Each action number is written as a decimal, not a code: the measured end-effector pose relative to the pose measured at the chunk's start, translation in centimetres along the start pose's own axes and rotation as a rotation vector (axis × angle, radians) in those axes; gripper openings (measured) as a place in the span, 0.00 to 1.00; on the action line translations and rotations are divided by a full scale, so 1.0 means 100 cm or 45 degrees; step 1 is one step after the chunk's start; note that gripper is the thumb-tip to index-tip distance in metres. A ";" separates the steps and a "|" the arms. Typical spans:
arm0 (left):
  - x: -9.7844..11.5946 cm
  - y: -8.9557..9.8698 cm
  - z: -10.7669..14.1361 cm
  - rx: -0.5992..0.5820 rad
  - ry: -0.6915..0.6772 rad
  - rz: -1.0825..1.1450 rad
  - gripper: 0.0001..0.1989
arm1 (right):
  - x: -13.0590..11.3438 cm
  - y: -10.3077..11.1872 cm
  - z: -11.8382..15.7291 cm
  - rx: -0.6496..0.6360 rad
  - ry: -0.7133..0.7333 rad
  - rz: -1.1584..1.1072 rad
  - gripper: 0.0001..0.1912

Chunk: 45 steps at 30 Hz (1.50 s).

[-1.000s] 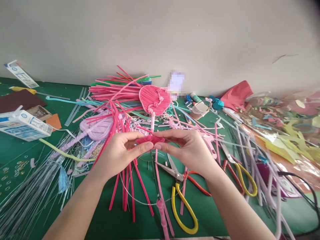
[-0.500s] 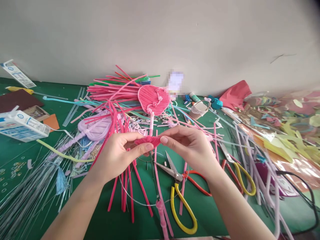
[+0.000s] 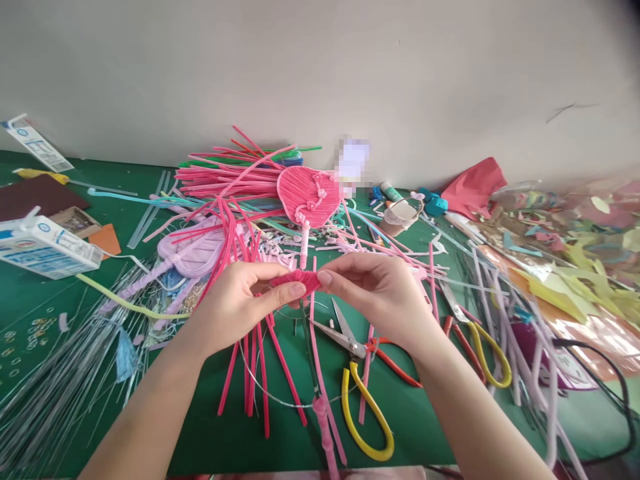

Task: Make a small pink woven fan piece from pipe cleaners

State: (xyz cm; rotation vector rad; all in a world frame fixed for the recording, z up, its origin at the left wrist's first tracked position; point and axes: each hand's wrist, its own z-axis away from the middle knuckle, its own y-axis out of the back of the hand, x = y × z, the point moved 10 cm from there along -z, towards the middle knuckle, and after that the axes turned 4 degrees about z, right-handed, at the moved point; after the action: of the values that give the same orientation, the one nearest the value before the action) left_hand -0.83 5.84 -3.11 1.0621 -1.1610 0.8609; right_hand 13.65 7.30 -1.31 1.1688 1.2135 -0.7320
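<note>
Between my two hands is a small pad of deep-pink pipe cleaners (image 3: pixel 300 279), packed side by side and seen nearly edge-on. My left hand (image 3: pixel 250 297) pinches its left part, thumb on the near side. At its right end the thumb and fingertips of my right hand (image 3: pixel 373 287) are closed on it. Below the pad a dark thin rod (image 3: pixel 307 347) runs down to a pink-wrapped handle (image 3: pixel 323 427); whether the rod joins the pad is hidden. Just beyond lies a finished-looking pink fan (image 3: pixel 307 197) with small flowers and a pale wrapped handle.
Scissors with yellow handles (image 3: pixel 370 427) lie open below my right hand, beside red-handled pliers (image 3: pixel 395 367). More yellow-handled scissors (image 3: pixel 487 353) are further right. Loose pink pipe cleaners (image 3: pixel 263 380) spread under my left hand. A milk carton (image 3: pixel 47 247) and wire bundle (image 3: pixel 65 373) sit left.
The pink pad has tilted slightly between my fingers, and my right fingertips have shifted a little at its end. Both hands keep their hold; the whole view has moved slightly.
</note>
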 end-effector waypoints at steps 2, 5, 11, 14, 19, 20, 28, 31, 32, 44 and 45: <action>0.002 0.000 0.001 -0.026 -0.028 -0.083 0.12 | 0.000 0.000 0.000 -0.001 0.005 0.007 0.13; 0.006 0.001 0.004 -0.047 -0.086 -0.178 0.10 | -0.001 0.000 0.001 0.000 0.017 0.019 0.14; 0.005 -0.002 0.005 -0.123 -0.071 -0.167 0.10 | -0.005 -0.005 0.006 -0.023 0.036 0.047 0.12; 0.006 -0.003 0.005 -0.117 -0.083 -0.193 0.11 | -0.004 -0.006 0.007 -0.014 0.026 0.047 0.13; 0.010 -0.006 0.004 -0.103 -0.094 -0.270 0.15 | -0.002 -0.007 0.009 0.015 -0.004 0.110 0.14; 0.011 -0.006 0.004 -0.098 -0.104 -0.306 0.17 | -0.001 -0.007 0.010 0.026 -0.009 0.120 0.14; 0.006 0.001 0.011 -0.046 -0.093 -0.595 0.27 | 0.004 -0.005 0.009 -0.022 -0.005 0.053 0.13; 0.001 0.000 0.012 -0.085 -0.063 -0.641 0.30 | 0.001 -0.003 0.009 -0.039 0.044 0.023 0.12; 0.001 -0.001 0.012 -0.099 -0.073 -0.633 0.30 | -0.001 -0.002 0.009 -0.037 0.059 0.029 0.12; 0.018 -0.002 0.003 -0.113 -0.235 -0.493 0.14 | -0.045 0.005 0.017 0.045 0.648 0.549 0.08; 0.019 0.000 0.002 -0.074 -0.248 -0.454 0.14 | -0.046 0.006 0.016 0.043 0.657 0.578 0.08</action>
State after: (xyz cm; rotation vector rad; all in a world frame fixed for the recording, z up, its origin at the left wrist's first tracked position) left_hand -0.48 5.65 -1.20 1.2779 -1.1046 0.4495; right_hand 13.57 5.29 3.15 1.6510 1.2816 -0.1062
